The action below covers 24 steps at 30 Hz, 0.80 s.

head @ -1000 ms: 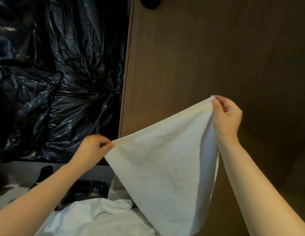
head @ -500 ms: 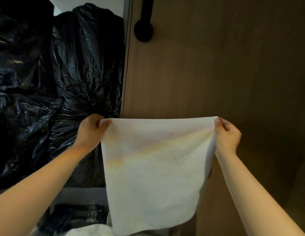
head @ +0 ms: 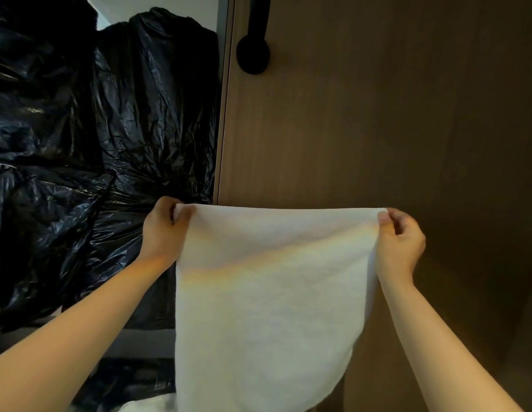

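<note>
While both hands pinch a top corner each, the white towel [head: 267, 307] hangs flat in the air between them, top edge pulled level and taut. Left hand [head: 162, 230]: thumb and curled fingers clamp the left corner. Right hand [head: 400, 243]: thumb and fingertips nip the right corner, other fingers curled. Towel drapes straight down from that edge; its lower end runs out at the bottom of the view on the left and curves up to the right side, touching nothing that I can see. Containers: black plastic bags [head: 80, 144] piled on the left, crumpled and bulging, contents not visible. The towel's left edge and the left hand overlap them in view; contact can't be told. Behind the towel and to the right sits a brown wooden door panel [head: 377, 114], its vertical edge just above the left corner of the towel. Black handle [head: 254, 55] is mounted near that edge, well above the hands. Bottom left, under the left forearm: a dark shiny item [head: 134, 382], too dim to identify, and a bit of white cloth [head: 149, 405] just beside the towel's lower edge.
</note>
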Each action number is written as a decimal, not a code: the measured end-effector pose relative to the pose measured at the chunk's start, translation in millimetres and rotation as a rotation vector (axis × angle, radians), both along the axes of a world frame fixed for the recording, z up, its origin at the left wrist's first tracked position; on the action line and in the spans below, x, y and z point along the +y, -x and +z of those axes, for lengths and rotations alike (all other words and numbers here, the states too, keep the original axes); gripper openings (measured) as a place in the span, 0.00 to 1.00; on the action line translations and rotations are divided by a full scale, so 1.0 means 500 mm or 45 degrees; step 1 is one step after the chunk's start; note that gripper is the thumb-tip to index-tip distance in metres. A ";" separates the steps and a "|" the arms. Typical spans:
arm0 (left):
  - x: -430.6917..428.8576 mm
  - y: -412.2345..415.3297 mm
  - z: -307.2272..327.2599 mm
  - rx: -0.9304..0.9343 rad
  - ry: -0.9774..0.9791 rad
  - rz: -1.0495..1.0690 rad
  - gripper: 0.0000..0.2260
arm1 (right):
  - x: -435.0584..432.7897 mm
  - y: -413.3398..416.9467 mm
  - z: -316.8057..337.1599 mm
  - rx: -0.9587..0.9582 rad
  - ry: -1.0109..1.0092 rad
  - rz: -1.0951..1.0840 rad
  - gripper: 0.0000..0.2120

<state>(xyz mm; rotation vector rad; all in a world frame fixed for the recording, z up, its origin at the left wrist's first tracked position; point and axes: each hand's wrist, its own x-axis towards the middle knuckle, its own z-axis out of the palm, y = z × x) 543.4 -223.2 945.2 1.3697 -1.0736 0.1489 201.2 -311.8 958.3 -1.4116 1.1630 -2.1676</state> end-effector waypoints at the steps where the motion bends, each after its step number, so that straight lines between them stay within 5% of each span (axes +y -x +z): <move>1: 0.006 0.006 0.001 0.084 0.038 -0.028 0.07 | 0.011 -0.001 -0.003 -0.002 0.023 -0.006 0.06; 6: 0.029 0.007 -0.009 0.215 0.059 -0.097 0.06 | 0.045 0.006 -0.018 0.047 0.076 -0.023 0.04; 14: -0.016 -0.016 -0.146 0.031 -0.393 0.027 0.08 | 0.012 0.008 -0.153 0.364 -0.274 -0.216 0.04; 24: 0.005 0.020 -0.208 0.104 -0.249 -0.032 0.06 | 0.030 0.005 -0.259 0.322 -0.273 -0.123 0.04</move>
